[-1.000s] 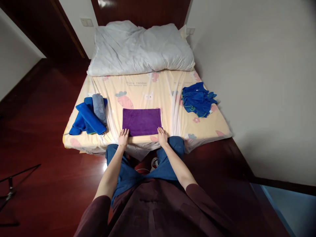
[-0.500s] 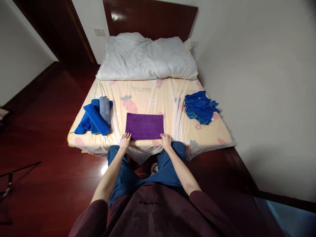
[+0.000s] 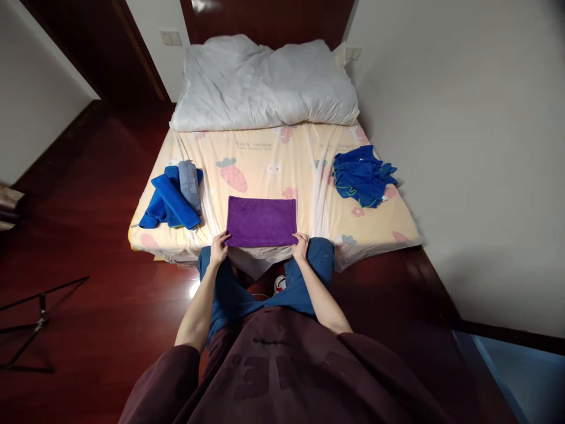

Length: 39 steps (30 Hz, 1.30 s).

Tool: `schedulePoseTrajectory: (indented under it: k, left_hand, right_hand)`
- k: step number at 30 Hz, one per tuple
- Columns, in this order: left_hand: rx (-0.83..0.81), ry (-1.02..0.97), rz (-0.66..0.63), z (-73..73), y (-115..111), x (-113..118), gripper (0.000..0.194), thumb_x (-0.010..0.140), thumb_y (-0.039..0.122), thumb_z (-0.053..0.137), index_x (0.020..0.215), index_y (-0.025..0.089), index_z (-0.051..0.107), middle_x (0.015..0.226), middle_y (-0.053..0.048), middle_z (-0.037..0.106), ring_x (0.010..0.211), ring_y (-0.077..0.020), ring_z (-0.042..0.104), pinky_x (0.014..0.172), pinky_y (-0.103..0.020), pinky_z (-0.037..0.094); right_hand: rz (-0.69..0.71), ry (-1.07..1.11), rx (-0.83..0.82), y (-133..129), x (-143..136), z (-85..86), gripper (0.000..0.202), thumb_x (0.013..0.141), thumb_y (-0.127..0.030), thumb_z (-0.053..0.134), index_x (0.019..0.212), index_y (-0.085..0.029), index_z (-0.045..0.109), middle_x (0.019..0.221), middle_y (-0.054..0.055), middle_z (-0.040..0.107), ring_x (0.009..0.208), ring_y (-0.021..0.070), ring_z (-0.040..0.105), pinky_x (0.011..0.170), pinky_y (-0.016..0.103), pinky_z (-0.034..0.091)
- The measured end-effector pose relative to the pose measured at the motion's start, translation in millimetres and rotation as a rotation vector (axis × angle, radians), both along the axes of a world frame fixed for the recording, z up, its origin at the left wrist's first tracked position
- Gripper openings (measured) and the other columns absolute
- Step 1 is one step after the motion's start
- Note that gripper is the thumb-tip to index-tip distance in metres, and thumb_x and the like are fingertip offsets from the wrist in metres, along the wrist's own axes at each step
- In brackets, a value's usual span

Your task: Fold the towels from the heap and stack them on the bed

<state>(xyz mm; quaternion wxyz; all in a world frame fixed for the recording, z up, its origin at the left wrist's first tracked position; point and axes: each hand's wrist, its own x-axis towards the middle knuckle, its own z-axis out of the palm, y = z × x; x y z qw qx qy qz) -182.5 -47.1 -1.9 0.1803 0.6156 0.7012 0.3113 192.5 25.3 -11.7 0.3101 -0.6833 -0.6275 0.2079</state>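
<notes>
A purple towel (image 3: 262,222), folded to a flat rectangle, lies at the near edge of the bed (image 3: 260,138). My left hand (image 3: 219,247) pinches its near left corner, thumb and fingers together. At the near right corner my right hand (image 3: 300,246) has its fingers closed on the towel's edge in the same way. To the left are rolled blue towels (image 3: 175,201) and a rolled grey towel (image 3: 189,187) partly lying over them. A crumpled heap of blue cloths (image 3: 362,176) with green edging sits on the right side of the bed.
A bulky white quilt (image 3: 269,85) lies across the head of the bed, against the dark headboard (image 3: 269,20). The wall (image 3: 459,147) runs close along the right side. A black metal stand's legs (image 3: 40,321) rest on the red floor (image 3: 101,247) at the left.
My hands have gone from resting on the towel's near corners to pinching its near edge at the sides. The towel stays flat. My view has tilted down a little.
</notes>
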Motion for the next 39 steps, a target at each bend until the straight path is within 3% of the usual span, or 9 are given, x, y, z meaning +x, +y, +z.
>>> schedulePoseTrajectory:
  k: [4,12,16,19,22,26,39]
  left_hand:
    - [-0.004,-0.028,0.053,0.8,2,2,0.045,0.082,0.019,0.053,0.121,0.018,0.076,0.142,-0.014,0.064,0.137,-0.0283,0.058,0.12,-0.05,0.045]
    - [0.004,-0.073,0.088,-0.5,6,4,0.037,0.085,0.017,0.051,0.113,0.019,0.075,0.136,-0.013,0.066,0.133,-0.0277,0.058,0.119,-0.049,0.045]
    - [0.034,-0.144,0.109,0.6,7,4,0.027,0.092,0.024,0.05,0.106,0.018,0.071,0.129,-0.014,0.067,0.128,-0.0266,0.06,0.117,-0.046,0.046]
    - [0.042,-0.23,0.205,-0.5,8,3,0.017,0.093,0.031,0.055,0.095,0.019,0.067,0.119,-0.014,0.065,0.119,-0.0264,0.062,0.114,-0.043,0.049]
    - [0.035,-0.255,0.293,-2.2,9,3,0.023,0.096,0.038,0.057,0.085,0.019,0.062,0.111,-0.013,0.06,0.109,-0.0252,0.063,0.107,-0.04,0.052]
    - [0.037,-0.263,0.338,-2.2,10,3,0.031,0.098,0.043,0.056,0.08,0.019,0.06,0.104,-0.011,0.056,0.1,-0.0237,0.063,0.1,-0.039,0.055]
    - [0.067,-0.253,0.384,0.3,10,6,0.026,0.09,0.041,0.065,0.084,0.016,0.067,0.107,-0.012,0.059,0.087,-0.0212,0.066,0.093,-0.039,0.058]
  right_hand:
    - [-0.101,0.064,-0.032,1,1,-9.6,0.064,0.065,0.001,0.047,0.12,-0.009,0.078,0.121,0.017,0.067,0.118,0.0267,0.061,0.114,0.04,0.047]
    - [-0.122,0.119,-0.005,5,5,-16.4,0.062,0.063,-0.002,0.046,0.115,-0.011,0.079,0.114,0.014,0.067,0.113,0.0264,0.062,0.113,0.042,0.047]
    - [-0.143,0.107,-0.037,5,2,-13.7,0.049,0.076,-0.003,0.047,0.116,-0.009,0.075,0.119,0.018,0.067,0.117,0.0274,0.06,0.111,0.041,0.047]
    - [-0.188,0.085,-0.042,7,0,-14.8,0.029,0.092,-0.016,0.048,0.105,-0.011,0.074,0.109,0.017,0.067,0.109,0.0282,0.06,0.106,0.042,0.048]
    - [-0.21,0.078,-0.037,9,-1,-18.7,0.03,0.1,-0.03,0.047,0.09,-0.015,0.071,0.098,0.015,0.066,0.104,0.0283,0.059,0.104,0.042,0.048]
    - [-0.219,0.072,-0.016,9,-1,-23.7,0.038,0.104,-0.038,0.045,0.082,-0.019,0.068,0.092,0.013,0.064,0.102,0.0274,0.059,0.103,0.04,0.048]
    - [-0.247,0.077,-0.018,6,-4,-20.1,0.032,0.101,-0.034,0.049,0.091,-0.014,0.072,0.1,0.016,0.068,0.102,0.0265,0.063,0.099,0.037,0.052]
